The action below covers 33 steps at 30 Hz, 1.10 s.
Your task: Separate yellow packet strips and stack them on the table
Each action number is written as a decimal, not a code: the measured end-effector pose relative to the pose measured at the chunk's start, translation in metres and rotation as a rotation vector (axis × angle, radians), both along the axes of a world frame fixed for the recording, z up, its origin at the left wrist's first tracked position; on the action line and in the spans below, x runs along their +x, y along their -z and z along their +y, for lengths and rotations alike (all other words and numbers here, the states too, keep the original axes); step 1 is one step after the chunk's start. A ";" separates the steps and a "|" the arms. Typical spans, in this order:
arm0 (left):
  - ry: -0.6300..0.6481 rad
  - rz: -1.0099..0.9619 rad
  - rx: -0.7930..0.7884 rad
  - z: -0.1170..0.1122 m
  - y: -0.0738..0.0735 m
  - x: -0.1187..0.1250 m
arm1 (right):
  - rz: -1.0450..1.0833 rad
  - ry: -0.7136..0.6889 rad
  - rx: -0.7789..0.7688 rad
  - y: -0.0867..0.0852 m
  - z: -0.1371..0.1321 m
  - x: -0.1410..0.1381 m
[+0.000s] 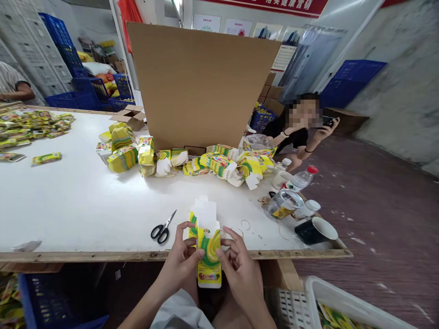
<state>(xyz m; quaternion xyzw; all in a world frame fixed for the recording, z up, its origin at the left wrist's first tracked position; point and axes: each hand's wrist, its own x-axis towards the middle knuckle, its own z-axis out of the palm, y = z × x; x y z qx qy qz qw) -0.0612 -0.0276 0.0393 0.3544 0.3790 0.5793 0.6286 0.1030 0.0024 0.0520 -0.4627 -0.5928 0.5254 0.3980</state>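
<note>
A small yellow and green printed carton is upright over the table's front edge, its white top flaps standing open. My left hand grips its left side between thumb and fingers. On the opposite side, my right hand has its thumb and fingers closed on the carton's edge. Just behind lies another yellow carton, partly hidden by the held one. To the left of my left hand rests a pair of black-handled scissors. Thin rubber bands lie on the table right of the carton.
Bundled flat cartons line the table before a large cardboard box. Bottles, a clear jar and a dark mug crowd the right edge. Filled packs are heaped left. A white crate stands below right. A person holds a phone.
</note>
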 end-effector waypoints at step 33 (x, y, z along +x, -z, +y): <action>0.160 0.084 0.009 0.001 -0.012 -0.005 | -0.430 -0.007 0.190 -0.018 0.007 0.001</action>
